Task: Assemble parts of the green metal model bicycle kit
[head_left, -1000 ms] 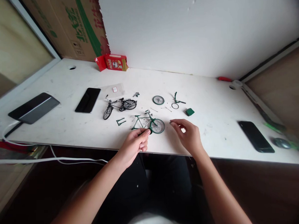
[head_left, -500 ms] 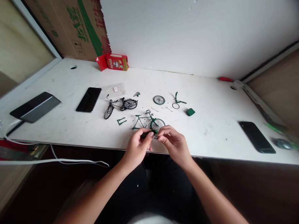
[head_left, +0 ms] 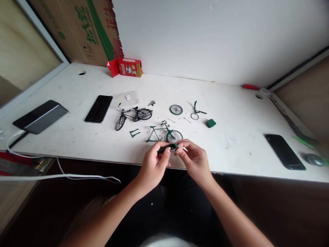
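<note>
My left hand [head_left: 153,163] is closed on a long dark green model-bicycle part [head_left: 165,148], thumb laid along it. At that part's right end my right hand [head_left: 195,158] pinches with thumb and fingertips; a small metallic piece [head_left: 174,150] shows there, too small to name. Just beyond both hands stands a green toy bicycle frame [head_left: 159,132] with its spoked front wheel [head_left: 175,136] attached. Left of it lies a small green forked part [head_left: 134,133]. A complete black toy bicycle [head_left: 134,115] stands further left.
Behind are a loose wheel [head_left: 176,109], a thin ring [head_left: 194,116], a green curved part [head_left: 195,106], thin pins [head_left: 185,119] and a green block [head_left: 211,123]. Phones [head_left: 98,109] [head_left: 285,151], a red box [head_left: 131,67] and a clear bag [head_left: 132,96] lie around.
The green part has turned slightly between my fingers, so more of its right end shows. The view has shifted a little. The parts on the table stay in place.
</note>
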`<action>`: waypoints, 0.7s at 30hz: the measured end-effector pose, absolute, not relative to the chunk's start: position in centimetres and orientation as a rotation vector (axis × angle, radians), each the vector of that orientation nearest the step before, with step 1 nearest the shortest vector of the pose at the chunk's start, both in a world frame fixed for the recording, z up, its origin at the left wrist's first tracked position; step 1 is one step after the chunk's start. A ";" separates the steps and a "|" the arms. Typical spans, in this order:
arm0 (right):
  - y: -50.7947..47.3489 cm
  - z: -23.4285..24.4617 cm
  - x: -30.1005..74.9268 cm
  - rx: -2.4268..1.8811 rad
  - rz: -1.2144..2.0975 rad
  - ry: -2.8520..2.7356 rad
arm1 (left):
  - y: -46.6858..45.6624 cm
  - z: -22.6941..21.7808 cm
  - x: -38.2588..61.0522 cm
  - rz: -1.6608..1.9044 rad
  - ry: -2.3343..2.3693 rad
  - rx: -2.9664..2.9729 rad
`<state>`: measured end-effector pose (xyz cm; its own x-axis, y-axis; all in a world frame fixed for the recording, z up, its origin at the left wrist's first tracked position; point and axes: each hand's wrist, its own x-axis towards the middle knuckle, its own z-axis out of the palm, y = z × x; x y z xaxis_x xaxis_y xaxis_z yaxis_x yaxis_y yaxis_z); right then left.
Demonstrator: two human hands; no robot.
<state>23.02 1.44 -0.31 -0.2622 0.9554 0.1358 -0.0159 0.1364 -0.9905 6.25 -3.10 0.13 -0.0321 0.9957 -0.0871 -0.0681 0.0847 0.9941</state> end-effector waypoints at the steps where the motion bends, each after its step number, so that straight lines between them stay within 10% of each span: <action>1: 1.4 -0.3 23.0 -0.970 1.291 -1.458 | -3.1 0.2 6.2 1.204 1.217 1.085; 21: 0.7 -0.2 22.3 -1.002 1.164 -1.438 | -3.0 -0.1 5.6 1.305 1.242 1.423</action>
